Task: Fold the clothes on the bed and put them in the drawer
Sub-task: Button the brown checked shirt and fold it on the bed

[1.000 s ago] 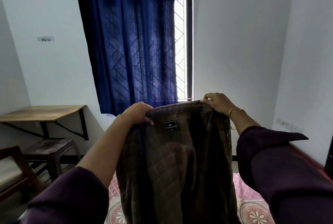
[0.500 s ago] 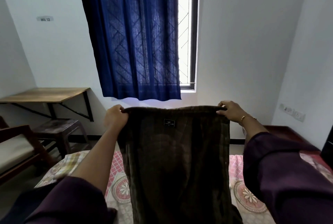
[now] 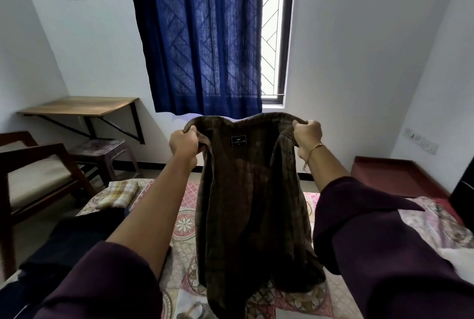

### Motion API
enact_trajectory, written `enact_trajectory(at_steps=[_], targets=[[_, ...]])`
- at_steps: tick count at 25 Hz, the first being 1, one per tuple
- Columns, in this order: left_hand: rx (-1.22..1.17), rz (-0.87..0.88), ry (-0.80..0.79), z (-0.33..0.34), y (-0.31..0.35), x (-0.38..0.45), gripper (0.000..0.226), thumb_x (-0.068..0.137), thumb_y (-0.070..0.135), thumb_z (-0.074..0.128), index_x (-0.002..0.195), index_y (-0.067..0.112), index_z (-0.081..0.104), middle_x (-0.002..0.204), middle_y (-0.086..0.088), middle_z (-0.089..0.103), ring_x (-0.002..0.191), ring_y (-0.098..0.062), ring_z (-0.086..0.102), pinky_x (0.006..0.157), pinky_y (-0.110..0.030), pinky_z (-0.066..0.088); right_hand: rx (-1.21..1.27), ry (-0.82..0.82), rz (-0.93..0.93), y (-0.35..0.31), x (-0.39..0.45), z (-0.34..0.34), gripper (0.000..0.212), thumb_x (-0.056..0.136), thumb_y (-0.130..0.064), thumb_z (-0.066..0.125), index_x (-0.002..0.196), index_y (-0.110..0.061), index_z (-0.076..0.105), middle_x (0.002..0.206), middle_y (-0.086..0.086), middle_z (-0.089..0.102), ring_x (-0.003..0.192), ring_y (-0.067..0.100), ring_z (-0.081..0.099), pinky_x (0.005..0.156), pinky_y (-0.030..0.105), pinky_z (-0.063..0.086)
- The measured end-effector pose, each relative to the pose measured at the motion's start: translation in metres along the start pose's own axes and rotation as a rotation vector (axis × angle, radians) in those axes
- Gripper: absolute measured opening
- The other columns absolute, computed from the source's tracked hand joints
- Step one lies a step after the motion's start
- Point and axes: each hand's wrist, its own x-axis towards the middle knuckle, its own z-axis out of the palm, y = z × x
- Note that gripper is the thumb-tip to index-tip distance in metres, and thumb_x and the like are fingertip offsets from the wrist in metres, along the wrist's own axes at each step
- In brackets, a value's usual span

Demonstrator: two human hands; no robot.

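1. Head view: white walls frame a window (image 3: pixel 273 31) half covered by a dark blue curtain (image 3: pixel 202 36); a wall-mounted wooden desk (image 3: pixel 79 106) sits at the left, with a plastic stool (image 3: pixel 102 149) below it and a wooden chair (image 3: pixel 30 172) nearer the camera.
2. Below lies the bed (image 3: pixel 184 224), spread with a floral patterned sheet.
3. Both arms reach forward in dark purple sleeves.
4. Left hand (image 3: pixel 184 144) and right hand (image 3: pixel 307 134) – fingers curled tight – each grip a shoulder of the brown checked shirt (image 3: pixel 251 190), held up above the bed with its collar label facing the camera.
5. Its lower hem drapes down onto the sheet.
6. A folded yellow checked cloth (image 3: pixel 120 193) rests at the bed's far left – well apart from the shirt.
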Motion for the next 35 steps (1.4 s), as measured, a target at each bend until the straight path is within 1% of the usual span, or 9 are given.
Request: enact_trajectory(at_steps=[4,7,13,21,24,27,30,32,35], targets=[[0.060,0.166,-0.160,0.009,0.026,-0.052,0.021,0.095,0.014,0.049,0.075,0.013,0.056,0.084,-0.012,0.062,0.082,-0.028,0.064,0.080,-0.046,0.056,0.082,-0.041,-0.097,-0.049,-0.046,0.000,0.026,0.086,-0.019,0.061,0.098,0.004,0.064,0.090,0.011,0.062,0.097,0.031,0.064,0.092,0.043,0.051],[0.086,0.313,-0.267,0.008,0.048,-0.093,0.031,0.095,0.013,0.048,0.063,0.015,0.047,0.069,-0.007,0.056,0.068,-0.023,0.055,0.074,-0.044,0.054,0.152,-0.041,-0.171,-0.090,-0.093,0.004,0.021,0.088,-0.016,0.060,0.097,0.003,0.064,0.092,0.013,0.065,0.094,0.029,0.064,0.087,0.039,0.053],[0.041,0.564,-0.210,-0.034,0.137,-0.154,0.029,0.095,0.018,0.045,0.066,0.021,0.044,0.069,0.005,0.046,0.073,-0.016,0.046,0.074,-0.035,0.043,0.399,-0.093,-0.245,-0.192,-0.180,-0.016,0.006,0.080,0.000,0.059,0.079,-0.004,0.063,0.065,0.006,0.058,0.068,0.022,0.062,0.059,0.027,0.049],[-0.042,0.752,-0.205,-0.072,0.245,-0.219,0.021,0.097,0.023,0.045,0.079,0.014,0.051,0.080,0.004,0.053,0.071,-0.009,0.049,0.061,-0.022,0.040,0.511,-0.141,-0.391,-0.304,-0.225,-0.069,0.020,0.068,0.012,0.064,0.087,0.015,0.063,0.067,0.020,0.062,0.065,0.028,0.064,0.063,0.038,0.055],[0.056,0.658,-0.199,-0.065,0.214,-0.206,0.025,0.095,0.025,0.048,0.100,0.003,0.059,0.104,-0.011,0.064,0.094,-0.024,0.061,0.075,-0.032,0.048,0.482,-0.157,-0.308,-0.266,-0.224,-0.057,0.008,0.069,0.009,0.065,0.074,0.003,0.063,0.068,0.016,0.063,0.067,0.027,0.065,0.067,0.039,0.056],[0.154,0.525,-0.205,-0.056,0.145,-0.177,0.023,0.093,0.024,0.051,0.090,0.004,0.061,0.097,-0.017,0.066,0.093,-0.030,0.063,0.074,-0.034,0.048,0.432,-0.166,-0.186,-0.188,-0.214,-0.033,0.021,0.073,0.009,0.066,0.063,-0.008,0.059,0.064,0.007,0.059,0.062,0.018,0.059,0.061,0.028,0.050],[0.273,0.387,-0.220,-0.045,0.075,-0.143,0.025,0.094,0.023,0.052,0.093,0.003,0.067,0.087,-0.012,0.066,0.083,-0.025,0.064,0.071,-0.030,0.049,0.395,-0.117,-0.065,-0.100,-0.191,-0.006,0.013,0.075,0.004,0.069,0.085,-0.004,0.066,0.076,0.006,0.063,0.071,0.018,0.061,0.066,0.025,0.052],[0.342,0.386,-0.185,-0.034,0.036,-0.121,0.025,0.094,0.024,0.055,0.097,0.004,0.069,0.089,-0.010,0.067,0.085,-0.023,0.063,0.072,-0.026,0.046,0.346,-0.047,0.034,-0.048,-0.166,0.009,0.031,0.075,-0.002,0.072,0.104,-0.002,0.061,0.091,0.009,0.063,0.083,0.021,0.062,0.077,0.030,0.054],[0.450,0.444,-0.135,-0.012,-0.025,-0.084,0.026,0.087,0.026,0.066,0.098,0.002,0.066,0.095,-0.010,0.069,0.091,-0.022,0.062,0.073,-0.021,0.039,0.234,0.028,0.122,0.024,-0.122,0.031,0.041,0.074,-0.006,0.075,0.108,-0.003,0.053,0.099,0.010,0.058,0.092,0.023,0.059,0.086,0.035,0.052]])
